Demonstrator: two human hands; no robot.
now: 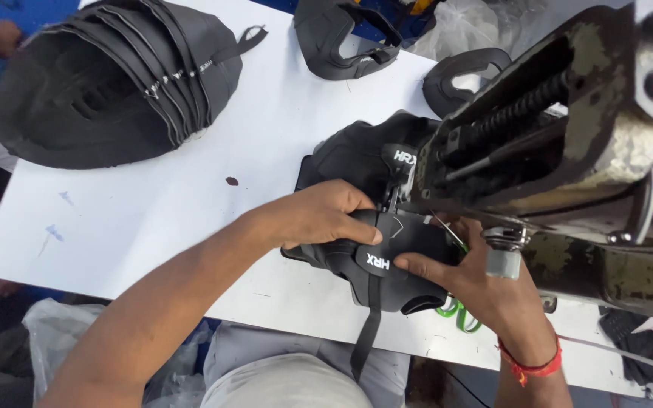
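White tabletop (153, 219) fills the view, with a worn sewing machine (568, 143) looming at the right and a stack of black shoe uppers (107, 83) lying far left. More black cut pieces (345, 38) sit at the far edge.

Under the machine's head lies a black shoe upper (376, 249), just right of centre on the table, held by both hands. The left hand (319, 219) lies flat on top, fingers curled over the near-left part and pressing it down. The right hand (478, 283) grips the right side, thumb on top near the white logo and fingers tucked underneath; a red band circles its wrist.

To sew well here, I judge the hands should keep the upper taut and flat at the needle, feed it evenly, turn it gently along the seam line, and hold fingertips clear of the needle's path.

The upper's long axis runs roughly near to far, tilted slightly right toward the machine. A black strap (368, 332) trails from its near end over the table edge toward the person's lap. Green-handled scissors (459, 313) peek out beneath the right hand.
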